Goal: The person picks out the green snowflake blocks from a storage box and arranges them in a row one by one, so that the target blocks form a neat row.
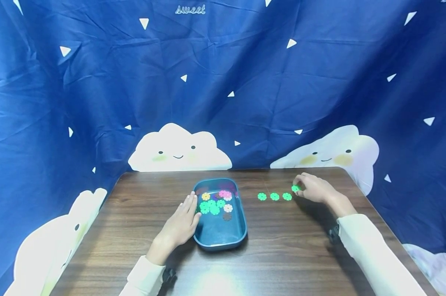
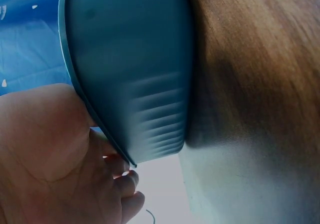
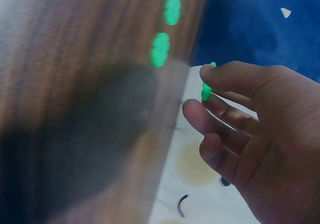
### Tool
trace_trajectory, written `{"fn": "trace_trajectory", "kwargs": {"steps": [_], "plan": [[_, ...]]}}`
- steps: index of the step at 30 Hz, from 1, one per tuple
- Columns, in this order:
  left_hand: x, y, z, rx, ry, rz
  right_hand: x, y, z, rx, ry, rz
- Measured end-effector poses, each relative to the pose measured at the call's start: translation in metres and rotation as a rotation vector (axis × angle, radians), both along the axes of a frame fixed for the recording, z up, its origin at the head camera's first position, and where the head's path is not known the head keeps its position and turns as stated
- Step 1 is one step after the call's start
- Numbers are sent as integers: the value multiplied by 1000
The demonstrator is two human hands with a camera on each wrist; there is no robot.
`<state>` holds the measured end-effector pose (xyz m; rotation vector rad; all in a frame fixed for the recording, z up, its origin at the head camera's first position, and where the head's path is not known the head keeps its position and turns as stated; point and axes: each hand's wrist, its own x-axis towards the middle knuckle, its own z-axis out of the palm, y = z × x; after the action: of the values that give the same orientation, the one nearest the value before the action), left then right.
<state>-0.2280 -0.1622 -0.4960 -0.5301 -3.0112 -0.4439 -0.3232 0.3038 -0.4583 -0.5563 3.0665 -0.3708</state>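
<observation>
A dark blue tray point(image 1: 215, 236) sits mid-table and holds several flower-shaped discs point(image 1: 215, 202) in green, yellow, pink and white. My left hand point(image 1: 180, 224) lies flat with straight fingers against the tray's left wall point(image 2: 130, 74). To the right, three green discs point(image 1: 274, 196) lie in a row on the wooden table point(image 1: 282, 255). My right hand point(image 1: 313, 188) pinches a fourth green disc point(image 1: 295, 188) at the row's right end; the right wrist view shows this green disc point(image 3: 205, 90) between thumb and fingers.
A blue cloth backdrop point(image 1: 223, 82) with white clouds and triangles hangs behind and around the table. The table's far edge runs just behind the tray and the green row.
</observation>
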Motion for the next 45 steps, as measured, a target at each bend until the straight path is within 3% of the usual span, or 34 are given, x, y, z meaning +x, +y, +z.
{"fn": "trace_trajectory", "kwargs": {"steps": [7, 17, 31, 45], "plan": [[1, 1, 3, -10, -12, 2, -4, 12, -21, -7, -50, -27], [-1, 2, -1, -9, -2, 4, -5, 16, -37, -1, -74, -71], [1, 2, 3, 0, 5, -6, -6, 16, -41, -3, -114, -89], [1, 1, 1, 21, 22, -20, -6, 15, -38, -32, -92, -68]]}}
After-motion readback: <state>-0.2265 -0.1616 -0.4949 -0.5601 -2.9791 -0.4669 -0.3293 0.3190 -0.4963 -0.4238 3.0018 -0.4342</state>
